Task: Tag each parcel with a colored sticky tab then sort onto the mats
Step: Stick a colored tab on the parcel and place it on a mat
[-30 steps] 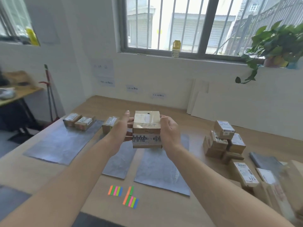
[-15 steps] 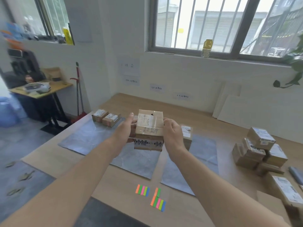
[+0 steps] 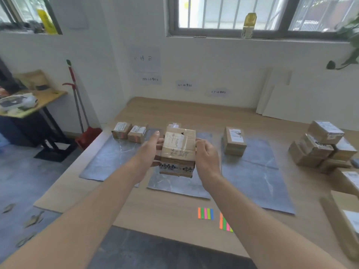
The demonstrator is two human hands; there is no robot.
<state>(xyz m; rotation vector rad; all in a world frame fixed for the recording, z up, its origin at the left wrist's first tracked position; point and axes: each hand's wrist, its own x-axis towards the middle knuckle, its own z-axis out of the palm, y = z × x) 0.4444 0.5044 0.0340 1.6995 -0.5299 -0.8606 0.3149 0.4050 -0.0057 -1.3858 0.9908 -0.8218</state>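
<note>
Two sets of sticky tabs (image 3: 205, 213) lie on the near part of the bench (image 3: 165, 212). Beyond them the left hand (image 3: 148, 153) and right hand (image 3: 207, 157) hold one parcel (image 3: 178, 150) in the air above the middle mat (image 3: 174, 186) of three, fingers (image 3: 200, 142) clasped on its sides. Farther back, two small boxes (image 3: 129, 131) sit side by side on the left mat (image 3: 108, 158), one box (image 3: 233, 140) stands on the right mat (image 3: 258, 177), and a pile of boxes (image 3: 320, 146) sits further right.

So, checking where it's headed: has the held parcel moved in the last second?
Yes, leftward: earlier the parcel hid the box on the right mat; now it hangs over the middle mat, clear of that box.
</note>
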